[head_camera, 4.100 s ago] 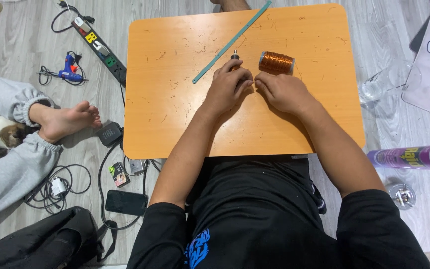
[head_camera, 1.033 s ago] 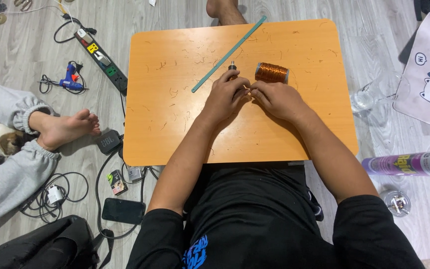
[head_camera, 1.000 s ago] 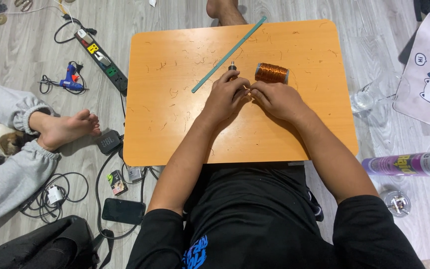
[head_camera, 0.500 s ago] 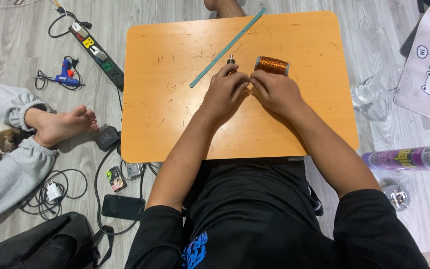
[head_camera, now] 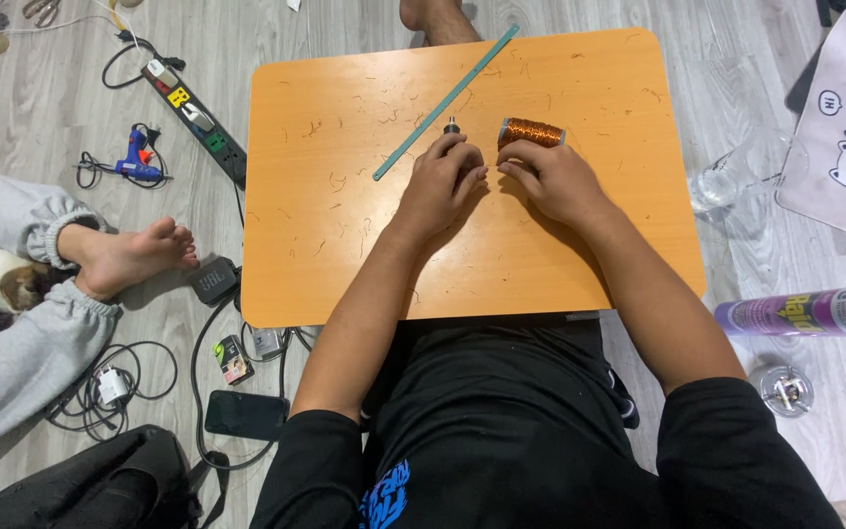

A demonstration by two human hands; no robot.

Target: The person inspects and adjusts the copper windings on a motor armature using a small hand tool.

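1. Both grips curl nearly closed: left hand (head_camera: 443, 181) pinches a small dark-tipped tool (head_camera: 450, 125); right hand (head_camera: 552, 181) pinches something too fine to tell.
2. Copper wire spool (head_camera: 531, 131) lies just beyond (touching the right fingertips) on the orange bench (head_camera: 325, 196).
3. Green strip (head_camera: 447, 101) slants farther back.

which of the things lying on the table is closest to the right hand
The copper wire spool, lying just beyond the right hand. The long green strip lies farther off, past the left hand.

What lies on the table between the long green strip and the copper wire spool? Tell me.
In the head view, a small dark-tipped tool held in the left hand pokes up between the green strip and the copper wire spool.
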